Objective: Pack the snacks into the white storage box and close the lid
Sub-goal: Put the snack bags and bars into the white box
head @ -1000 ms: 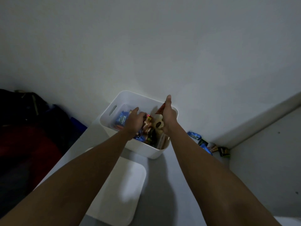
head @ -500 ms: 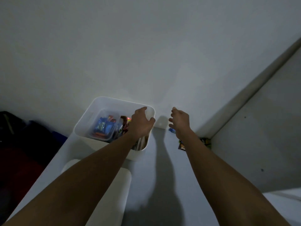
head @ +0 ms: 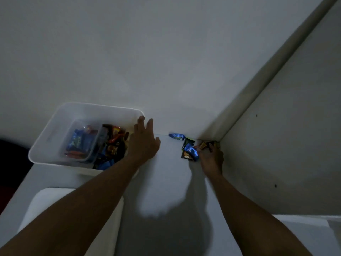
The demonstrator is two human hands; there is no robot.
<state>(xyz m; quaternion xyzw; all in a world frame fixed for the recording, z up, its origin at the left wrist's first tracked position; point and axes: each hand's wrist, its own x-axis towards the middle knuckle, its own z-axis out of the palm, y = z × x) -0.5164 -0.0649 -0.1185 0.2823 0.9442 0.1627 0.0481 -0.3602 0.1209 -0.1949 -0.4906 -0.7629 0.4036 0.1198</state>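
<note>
Now: R hand [head: 211, 156] curls round corner snack packets [head: 190, 152]; L hand [head: 144, 143] spread, empty, at white box [head: 48, 143] rim. Best scoop all tog.

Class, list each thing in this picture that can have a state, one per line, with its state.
White storage box: open, partly filled with snacks.
Lid: off, lying flat on the table in front of the box.
Left hand: fingers straight, at the box's right rim, holding nothing.
Right hand: fingers curled round packets of the corner snack pile.
Blue packet: unpacked, on the table, no hand on it.
</note>
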